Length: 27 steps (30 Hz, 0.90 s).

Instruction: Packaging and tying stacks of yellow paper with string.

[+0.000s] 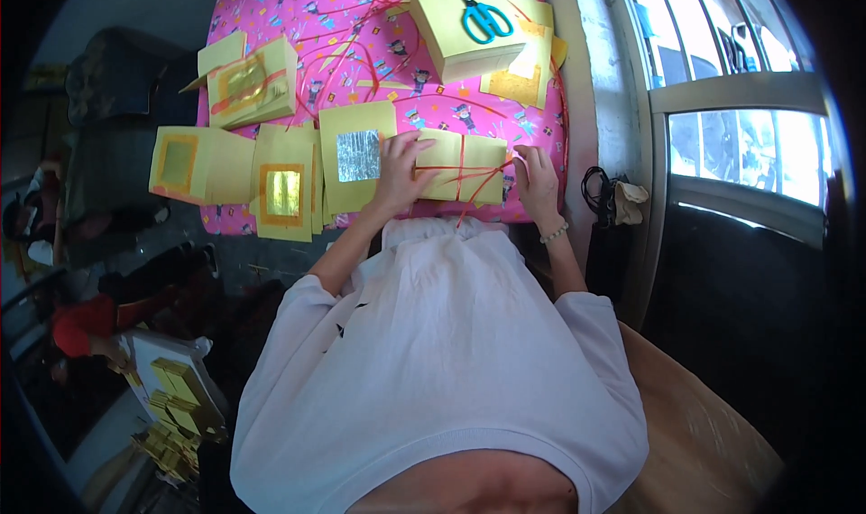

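A bundle of yellow paper (pixel 437 186) lies in front of me, with red string (pixel 462 153) crossed over its top. My left hand (pixel 401 173) grips the bundle's left end, thumb on the near side and fingers on the far side. At the right end, my right hand (pixel 539 185) pinches the string between thumb and fingertips, just off the paper. Beside my left hand lies a yellow sheet with a silver foil square (pixel 358 156). Farther left are yellow papers with a gold foil square in an orange border (pixel 284 194).
A pink patterned cloth (pixel 451 103) covers the table. Blue-handled scissors (pixel 487 22) rest on a thick yellow paper stack (pixel 451 40) at the far right. Another strapped bundle (pixel 253 85) stands far left. A person in red (pixel 86 324) works at the left by a tray of yellow papers.
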Tool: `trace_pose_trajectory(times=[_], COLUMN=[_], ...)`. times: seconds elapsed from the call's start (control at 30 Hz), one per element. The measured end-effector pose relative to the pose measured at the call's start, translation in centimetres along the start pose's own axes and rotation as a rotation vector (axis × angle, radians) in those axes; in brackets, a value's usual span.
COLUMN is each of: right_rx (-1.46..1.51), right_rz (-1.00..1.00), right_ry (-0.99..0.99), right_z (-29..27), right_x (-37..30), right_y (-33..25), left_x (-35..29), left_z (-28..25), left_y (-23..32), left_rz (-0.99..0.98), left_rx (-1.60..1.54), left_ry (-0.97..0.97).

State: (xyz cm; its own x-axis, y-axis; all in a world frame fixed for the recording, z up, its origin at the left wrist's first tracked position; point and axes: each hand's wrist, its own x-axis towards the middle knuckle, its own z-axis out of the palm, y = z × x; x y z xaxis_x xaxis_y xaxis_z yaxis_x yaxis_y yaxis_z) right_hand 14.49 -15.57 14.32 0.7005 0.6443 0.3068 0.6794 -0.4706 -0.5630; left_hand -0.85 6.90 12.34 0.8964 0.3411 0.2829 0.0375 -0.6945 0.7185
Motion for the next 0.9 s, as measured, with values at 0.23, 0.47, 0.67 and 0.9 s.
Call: trace_pose_trajectory(times=[0.23, 0.47, 0.67, 0.9], right_rx=[0.012, -0.142, -0.199, 0.042], right_rz=[-0.336, -0.461, -0.515, -0.186], right_ry=[-0.341, -0.578, -0.586, -0.214], right_z=[4.6, 7.3, 7.9, 4.9], right_x=[4.7, 5.8, 5.7, 4.2], right_y=[-6.3, -7.5, -7.6, -5.5], left_x=[-4.4, -5.7, -5.8, -5.4], left_z=[0.8, 3.6, 3.7, 3.1], left_y=[-2.9, -4.3, -4.1, -3.6], left_rz=[-0.420, -0.586, -0.691, -0.755], left_rx=[-0.435, -0.701, -0.871, -0.815], left_ry=[-0.110, -0.057, -0.077, -0.158])
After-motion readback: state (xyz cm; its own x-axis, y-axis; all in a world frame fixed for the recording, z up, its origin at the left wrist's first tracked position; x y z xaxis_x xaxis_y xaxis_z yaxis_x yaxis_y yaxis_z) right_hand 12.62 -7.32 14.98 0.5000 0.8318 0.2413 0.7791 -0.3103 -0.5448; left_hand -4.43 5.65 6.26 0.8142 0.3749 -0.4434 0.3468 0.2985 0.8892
